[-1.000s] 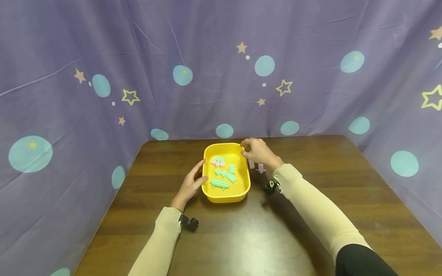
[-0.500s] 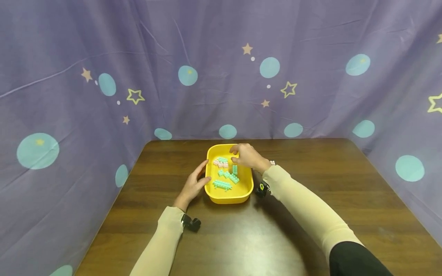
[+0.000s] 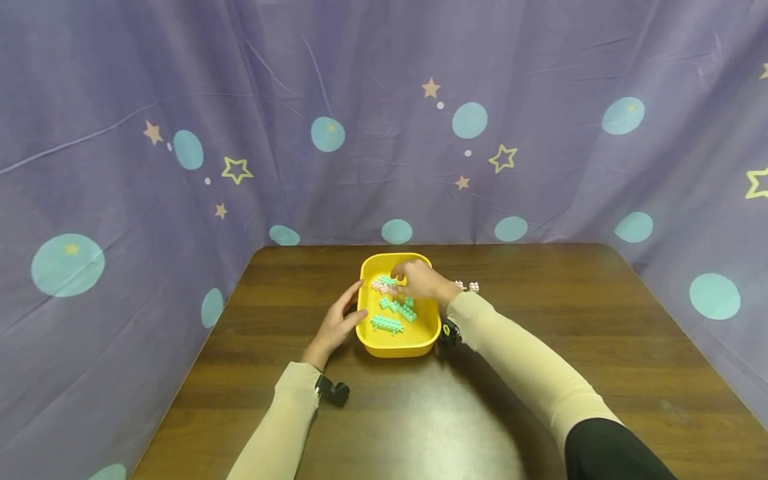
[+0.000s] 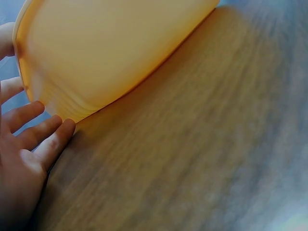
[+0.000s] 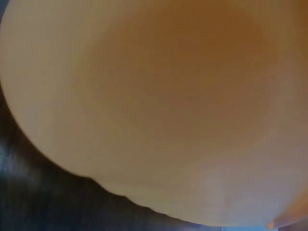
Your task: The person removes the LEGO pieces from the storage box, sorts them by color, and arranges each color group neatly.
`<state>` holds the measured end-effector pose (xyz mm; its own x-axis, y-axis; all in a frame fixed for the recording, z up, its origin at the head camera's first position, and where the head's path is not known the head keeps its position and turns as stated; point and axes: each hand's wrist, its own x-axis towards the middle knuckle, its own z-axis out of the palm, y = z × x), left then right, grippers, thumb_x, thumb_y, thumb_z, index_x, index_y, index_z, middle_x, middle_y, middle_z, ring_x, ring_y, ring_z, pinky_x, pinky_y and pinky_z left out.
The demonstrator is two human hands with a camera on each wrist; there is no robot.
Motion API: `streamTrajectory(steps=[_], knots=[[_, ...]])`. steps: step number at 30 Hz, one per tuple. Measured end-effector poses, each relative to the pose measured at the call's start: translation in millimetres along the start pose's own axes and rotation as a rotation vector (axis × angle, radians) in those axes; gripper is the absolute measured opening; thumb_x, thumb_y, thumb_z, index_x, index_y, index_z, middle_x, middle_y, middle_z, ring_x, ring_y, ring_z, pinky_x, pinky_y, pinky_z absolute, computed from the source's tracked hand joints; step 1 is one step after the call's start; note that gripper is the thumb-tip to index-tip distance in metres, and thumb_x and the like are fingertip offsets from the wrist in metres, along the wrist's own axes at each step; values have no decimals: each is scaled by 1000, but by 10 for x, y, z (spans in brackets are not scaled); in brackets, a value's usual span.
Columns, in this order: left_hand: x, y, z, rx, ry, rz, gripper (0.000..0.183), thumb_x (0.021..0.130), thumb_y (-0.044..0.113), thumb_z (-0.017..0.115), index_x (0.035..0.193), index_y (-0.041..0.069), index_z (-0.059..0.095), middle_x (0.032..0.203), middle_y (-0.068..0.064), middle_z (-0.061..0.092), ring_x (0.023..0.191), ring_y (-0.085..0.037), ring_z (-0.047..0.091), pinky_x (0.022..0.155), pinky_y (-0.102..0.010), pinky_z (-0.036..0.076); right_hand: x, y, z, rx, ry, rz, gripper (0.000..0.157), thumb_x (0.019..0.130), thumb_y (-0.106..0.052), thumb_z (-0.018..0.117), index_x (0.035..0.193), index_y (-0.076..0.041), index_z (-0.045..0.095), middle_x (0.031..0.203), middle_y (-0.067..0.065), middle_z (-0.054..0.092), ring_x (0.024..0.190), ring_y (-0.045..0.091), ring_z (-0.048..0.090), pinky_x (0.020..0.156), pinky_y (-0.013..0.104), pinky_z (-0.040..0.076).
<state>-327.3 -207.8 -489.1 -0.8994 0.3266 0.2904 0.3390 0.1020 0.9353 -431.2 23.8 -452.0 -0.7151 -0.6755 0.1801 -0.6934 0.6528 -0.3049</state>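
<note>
A yellow plastic bin (image 3: pixel 420 337) stands on the table with small toy building blocks inside. My left hand (image 3: pixel 334 327) rests against its left side; in the left wrist view the spread fingers (image 4: pixel 48 130) touch the outer wall. Over the inside of the bin my right hand (image 3: pixel 420 280) reaches down, thumb and forefinger apart beside the pink blocks (image 3: pixel 382 288). Mint-green blocks (image 3: pixel 408 312) lie in the middle, and a longer mint-green piece (image 3: pixel 387 325) is nearer the front. The right wrist view shows mostly blurred bin wall, hiding the right fingertips.
Pale pink pieces (image 3: pixel 474 287) lie on the wooden table (image 3: pixel 570 320) right of the bin, partly behind the right wrist. A purple curtain (image 3: pixel 384 187) with stars and dots hangs behind the table and along both sides.
My right hand has moved left from the bin's right rim to above the pink blocks inside. The left hand stays at the bin's side. The view has shifted slightly.
</note>
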Motion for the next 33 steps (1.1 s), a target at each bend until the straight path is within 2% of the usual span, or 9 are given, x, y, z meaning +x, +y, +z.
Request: streamTrajectory(steps=[4, 7, 13, 18, 23, 27, 33], knots=[[2, -11, 9, -9, -4, 3, 67, 94, 2, 58, 151, -5, 24, 146, -39, 33, 131, -55, 38, 89, -19, 49, -7, -17, 23, -6, -12, 26, 30, 88, -22, 72, 112, -5, 70, 104, 8, 72, 94, 21, 67, 84, 35, 54], [2, -16, 5, -12, -6, 4, 67, 94, 2, 58, 151, -5, 24, 146, -39, 33, 131, -55, 38, 89, -19, 49, -5, -45, 43, -14, -38, 78, 31, 90, -29, 71, 113, -8, 71, 104, 5, 72, 93, 18, 66, 84, 36, 54], [9, -20, 12, -8, -3, 5, 67, 93, 2, 58, 151, -5, 24, 146, -39, 33, 130, -55, 39, 88, -19, 50, 4, -73, 82, -65, -82, 145, 30, 92, -38, 65, 113, -17, 71, 91, -6, 69, 76, 11, 62, 73, 34, 53], [-4, -35, 10, -23, -4, 3, 68, 94, 1, 58, 152, -5, 24, 148, -37, 31, 131, -55, 38, 89, -20, 50, 22, -74, 132, -89, -99, 153, 25, 94, -37, 62, 111, -22, 72, 82, -12, 65, 68, 6, 59, 66, 29, 51], [18, -46, 16, -32, -7, 9, 68, 93, -1, 58, 151, -6, 23, 148, -38, 31, 131, -56, 37, 88, -19, 50, 5, -80, 115, -104, -105, 152, 23, 95, -34, 61, 111, -21, 72, 79, -11, 64, 66, 7, 58, 65, 28, 49], [24, -53, 33, -30, -18, 9, 68, 94, -1, 57, 152, -6, 22, 147, -39, 31, 131, -56, 37, 88, -20, 50, -18, -72, 118, -132, -107, 156, 17, 95, -34, 62, 103, -24, 72, 76, -12, 62, 65, 7, 57, 62, 28, 48], [-3, -48, 42, -14, 2, 16, 67, 94, -1, 57, 151, -6, 24, 148, -37, 31, 132, -55, 37, 88, -17, 49, -36, -69, 146, -140, -87, 113, 9, 93, -31, 64, 94, -25, 71, 74, -14, 62, 66, 7, 57, 60, 26, 48]])
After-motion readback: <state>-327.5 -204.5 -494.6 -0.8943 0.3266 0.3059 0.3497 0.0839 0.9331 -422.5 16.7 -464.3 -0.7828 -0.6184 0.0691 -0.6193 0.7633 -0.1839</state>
